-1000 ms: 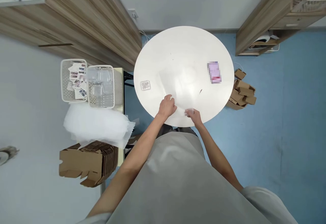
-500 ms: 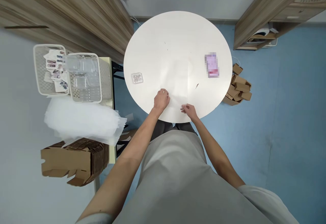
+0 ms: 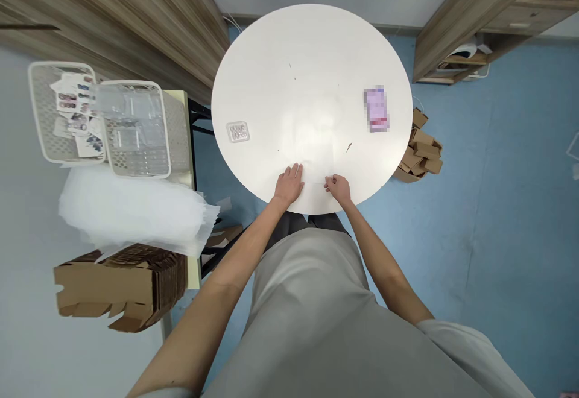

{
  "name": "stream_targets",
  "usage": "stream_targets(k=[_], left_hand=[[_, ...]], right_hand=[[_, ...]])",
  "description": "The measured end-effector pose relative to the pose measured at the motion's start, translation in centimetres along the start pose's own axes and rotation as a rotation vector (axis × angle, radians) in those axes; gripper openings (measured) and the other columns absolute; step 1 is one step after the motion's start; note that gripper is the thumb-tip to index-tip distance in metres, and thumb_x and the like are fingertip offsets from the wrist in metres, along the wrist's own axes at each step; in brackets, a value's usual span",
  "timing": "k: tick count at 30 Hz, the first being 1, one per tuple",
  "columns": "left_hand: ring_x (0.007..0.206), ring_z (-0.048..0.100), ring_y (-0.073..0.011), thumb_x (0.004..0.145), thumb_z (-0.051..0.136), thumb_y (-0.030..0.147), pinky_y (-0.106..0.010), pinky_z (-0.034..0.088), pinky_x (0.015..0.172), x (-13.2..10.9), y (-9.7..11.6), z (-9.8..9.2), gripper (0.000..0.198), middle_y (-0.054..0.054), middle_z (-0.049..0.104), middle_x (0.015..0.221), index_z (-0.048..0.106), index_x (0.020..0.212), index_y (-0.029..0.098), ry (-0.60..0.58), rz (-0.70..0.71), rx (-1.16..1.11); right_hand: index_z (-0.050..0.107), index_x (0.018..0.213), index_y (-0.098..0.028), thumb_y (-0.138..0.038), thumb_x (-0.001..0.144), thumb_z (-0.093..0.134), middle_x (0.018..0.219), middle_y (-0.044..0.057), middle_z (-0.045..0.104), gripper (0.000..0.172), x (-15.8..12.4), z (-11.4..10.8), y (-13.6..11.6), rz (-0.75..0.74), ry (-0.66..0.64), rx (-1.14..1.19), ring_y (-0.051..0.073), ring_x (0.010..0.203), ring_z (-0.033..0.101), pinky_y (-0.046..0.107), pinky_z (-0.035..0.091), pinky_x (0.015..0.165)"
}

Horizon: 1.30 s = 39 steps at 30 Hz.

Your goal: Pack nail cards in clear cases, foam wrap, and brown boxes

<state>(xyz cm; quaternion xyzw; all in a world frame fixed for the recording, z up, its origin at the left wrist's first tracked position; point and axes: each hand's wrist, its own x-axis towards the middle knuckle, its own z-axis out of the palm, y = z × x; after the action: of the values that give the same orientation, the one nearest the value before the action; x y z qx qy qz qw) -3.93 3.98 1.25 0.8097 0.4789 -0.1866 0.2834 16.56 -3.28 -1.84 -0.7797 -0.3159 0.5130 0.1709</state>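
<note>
A thin, translucent white sheet (image 3: 319,166) lies on the white round table (image 3: 312,42), hard to make out against its top. At the sheet's left edge my left hand (image 3: 289,186) rests flat with its fingers stretched out. My right hand (image 3: 339,189) is at the lower right corner of the sheet, fingers curled and pinched on its edge. Farther left on the table is a small clear plastic case (image 3: 237,132) holding several small pieces. A blurred-out purple packet (image 3: 376,108) lies toward the right.
On a side stand at left are a basket of printed cards (image 3: 67,151), a basket of clear plastic boxes (image 3: 136,172), a pile of white translucent sheets (image 3: 131,208) and stacked folded cardboard boxes (image 3: 108,286). Small cardboard boxes (image 3: 423,151) sit right of the table.
My left hand has opened from a curl and now lies flat. My right hand has shifted slightly up and closed its fingers at the sheet's edge. The view has moved a little.
</note>
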Motion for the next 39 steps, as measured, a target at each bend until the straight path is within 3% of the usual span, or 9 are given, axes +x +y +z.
stream_targets(k=[7,15,19,22,24,27,30,34,39], left_hand=[[0.150,0.049,-0.0451,0.110,0.050,0.025,-0.054,0.048,0.118,3.0,0.4,-1.8,0.067,-0.029,0.049,0.167,0.040,0.175,0.012,-0.043,-0.026,0.022],[0.150,0.050,-0.0428,0.107,0.050,0.025,-0.053,0.054,0.113,1.5,-0.6,-1.5,0.064,-0.024,0.045,0.172,0.048,0.170,0.017,-0.067,0.033,-0.018],[0.147,0.056,-0.0399,0.109,0.044,0.025,-0.052,0.057,0.113,2.6,-5.1,-5.0,0.070,-0.022,0.039,0.178,0.035,0.177,0.016,0.054,-0.141,-0.125],[0.167,0.032,-0.0451,0.101,0.061,0.023,-0.058,0.045,0.128,4.2,-10.6,-8.8,0.087,-0.025,0.023,0.186,0.025,0.179,0.008,0.203,-0.300,-0.119],[0.172,0.022,-0.0455,0.097,0.067,0.023,-0.059,0.037,0.134,5.1,-14.1,-10.8,0.094,-0.027,0.017,0.187,0.023,0.178,0.004,0.192,-0.321,-0.102],[0.172,0.024,-0.0435,0.094,0.069,0.025,-0.060,0.034,0.136,6.1,-18.1,-12.1,0.091,-0.026,0.023,0.186,0.031,0.174,0.006,0.120,-0.286,-0.040],[0.167,0.035,-0.0422,0.092,0.065,0.024,-0.061,0.041,0.131,7.1,-20.0,-11.7,0.079,-0.023,0.038,0.180,0.044,0.167,0.012,0.103,-0.248,-0.011],[0.152,0.049,-0.0442,0.087,0.078,0.033,-0.060,0.050,0.123,7.7,-19.4,-9.8,0.071,-0.022,0.055,0.163,0.058,0.152,0.013,0.151,-0.296,-0.035],[0.142,0.057,-0.0388,0.088,0.082,0.030,-0.050,0.053,0.122,5.4,-12.8,-5.6,0.086,-0.023,0.052,0.161,0.048,0.165,0.013,0.249,-0.066,-0.179]], right_hand=[[0.044,0.073,-0.028,-0.032,0.109,0.058,0.088,0.005,0.084,0.039,0.4,0.1,0.2,0.010,0.015,-0.055,0.020,0.077,0.078,0.031,0.051,0.075],[0.040,0.072,-0.029,-0.032,0.109,0.057,0.083,0.004,0.082,0.041,0.5,0.2,0.2,-0.007,0.017,-0.102,0.020,0.076,0.075,0.031,0.049,0.074],[0.039,0.071,-0.029,-0.031,0.109,0.057,0.079,0.004,0.081,0.041,0.4,-0.1,0.0,-0.020,0.002,-0.099,0.020,0.075,0.074,0.031,0.048,0.073],[0.038,0.072,-0.029,-0.032,0.109,0.056,0.077,0.003,0.080,0.041,0.2,-0.3,-0.1,-0.030,-0.011,-0.091,0.020,0.076,0.075,0.030,0.049,0.074],[0.037,0.073,-0.029,-0.032,0.109,0.056,0.076,0.002,0.079,0.041,0.2,-0.4,-0.2,-0.023,-0.013,-0.102,0.020,0.077,0.075,0.029,0.049,0.074],[0.036,0.073,-0.029,-0.031,0.109,0.056,0.074,0.001,0.078,0.042,0.3,-0.4,-0.4,-0.004,-0.010,-0.121,0.019,0.076,0.076,0.028,0.049,0.073],[0.036,0.072,-0.028,-0.031,0.109,0.057,0.073,0.001,0.078,0.043,0.5,-0.3,-0.6,0.016,-0.004,-0.126,0.018,0.076,0.076,0.027,0.049,0.073],[0.036,0.072,-0.028,-0.031,0.110,0.058,0.073,0.000,0.079,0.044,0.5,-0.3,-0.6,0.013,0.000,-0.121,0.018,0.075,0.077,0.027,0.050,0.073],[0.036,0.071,-0.028,-0.030,0.110,0.059,0.073,0.000,0.078,0.046,0.6,-0.4,-0.7,0.008,0.006,-0.122,0.017,0.073,0.077,0.027,0.050,0.072]])
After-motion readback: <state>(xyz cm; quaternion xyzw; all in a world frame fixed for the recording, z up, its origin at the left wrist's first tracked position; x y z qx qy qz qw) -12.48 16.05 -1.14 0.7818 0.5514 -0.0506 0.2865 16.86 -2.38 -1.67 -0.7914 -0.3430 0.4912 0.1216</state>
